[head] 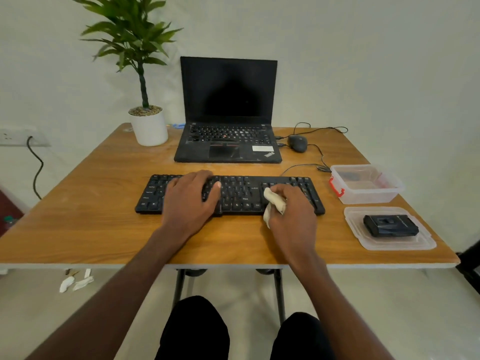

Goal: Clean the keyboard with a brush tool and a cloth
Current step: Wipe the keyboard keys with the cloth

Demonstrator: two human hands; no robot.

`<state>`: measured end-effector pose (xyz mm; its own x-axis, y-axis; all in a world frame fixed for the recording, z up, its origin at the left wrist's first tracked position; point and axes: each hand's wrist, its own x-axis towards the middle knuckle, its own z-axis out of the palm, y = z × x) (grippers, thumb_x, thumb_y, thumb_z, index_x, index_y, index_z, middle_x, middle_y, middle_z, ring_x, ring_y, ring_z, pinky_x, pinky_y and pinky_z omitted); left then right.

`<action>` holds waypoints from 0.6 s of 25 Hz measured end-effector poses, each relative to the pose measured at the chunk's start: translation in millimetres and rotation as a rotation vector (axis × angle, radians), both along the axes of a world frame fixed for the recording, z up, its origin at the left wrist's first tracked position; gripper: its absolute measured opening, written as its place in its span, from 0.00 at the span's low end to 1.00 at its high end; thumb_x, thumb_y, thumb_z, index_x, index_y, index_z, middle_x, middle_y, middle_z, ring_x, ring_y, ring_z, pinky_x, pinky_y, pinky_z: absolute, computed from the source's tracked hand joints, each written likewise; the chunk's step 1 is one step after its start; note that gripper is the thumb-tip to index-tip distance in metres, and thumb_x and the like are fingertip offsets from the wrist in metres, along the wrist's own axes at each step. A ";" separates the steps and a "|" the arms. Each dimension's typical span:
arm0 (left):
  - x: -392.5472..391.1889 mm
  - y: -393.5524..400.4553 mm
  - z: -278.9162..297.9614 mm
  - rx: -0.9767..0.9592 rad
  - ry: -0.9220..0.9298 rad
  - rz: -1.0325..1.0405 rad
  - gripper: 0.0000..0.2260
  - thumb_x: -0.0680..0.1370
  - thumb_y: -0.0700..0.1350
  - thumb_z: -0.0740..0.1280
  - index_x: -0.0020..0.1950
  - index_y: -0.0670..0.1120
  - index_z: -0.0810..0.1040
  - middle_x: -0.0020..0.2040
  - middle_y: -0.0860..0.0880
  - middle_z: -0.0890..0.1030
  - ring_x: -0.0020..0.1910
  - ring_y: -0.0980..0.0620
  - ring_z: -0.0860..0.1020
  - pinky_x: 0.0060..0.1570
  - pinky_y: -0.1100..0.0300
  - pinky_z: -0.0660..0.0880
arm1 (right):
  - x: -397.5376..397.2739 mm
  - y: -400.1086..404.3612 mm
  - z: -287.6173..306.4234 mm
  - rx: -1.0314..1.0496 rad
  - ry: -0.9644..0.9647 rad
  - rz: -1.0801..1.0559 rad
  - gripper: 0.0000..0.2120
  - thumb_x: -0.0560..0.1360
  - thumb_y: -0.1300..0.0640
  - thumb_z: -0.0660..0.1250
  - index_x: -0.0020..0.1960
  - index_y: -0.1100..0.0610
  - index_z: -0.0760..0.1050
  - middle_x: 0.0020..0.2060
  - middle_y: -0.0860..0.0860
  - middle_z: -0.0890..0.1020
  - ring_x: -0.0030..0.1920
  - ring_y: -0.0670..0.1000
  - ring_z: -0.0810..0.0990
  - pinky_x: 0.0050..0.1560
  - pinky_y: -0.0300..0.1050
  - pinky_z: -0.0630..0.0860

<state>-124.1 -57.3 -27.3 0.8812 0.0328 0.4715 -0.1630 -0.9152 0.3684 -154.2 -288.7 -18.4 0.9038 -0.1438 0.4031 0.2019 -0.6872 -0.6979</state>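
Observation:
A black keyboard (239, 193) lies across the middle of the wooden table (104, 229). My left hand (191, 198) rests flat on the keyboard's left half, fingers spread over the keys. My right hand (293, 206) grips a bunched cream cloth (274, 201) and presses it on the keys at the keyboard's right part. No brush tool is plainly visible; a black object (391, 225) lies on a clear plastic lid (415, 242) at the right.
An open black laptop (228, 141) stands behind the keyboard, with a wired mouse (298, 143) and its cables to the right. A potted plant (149, 126) sits at the back left. A clear plastic box (368, 196) with red clips is at the right edge.

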 end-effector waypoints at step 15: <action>-5.2 175.0 -10.1 -0.244 0.576 -0.092 0.73 0.52 0.82 0.74 0.86 0.58 0.39 0.87 0.53 0.55 0.84 0.47 0.57 0.82 0.43 0.51 | 69.0 173.4 27.5 -0.103 0.055 0.466 0.19 0.72 0.65 0.72 0.58 0.47 0.83 0.51 0.47 0.84 0.51 0.48 0.80 0.45 0.46 0.78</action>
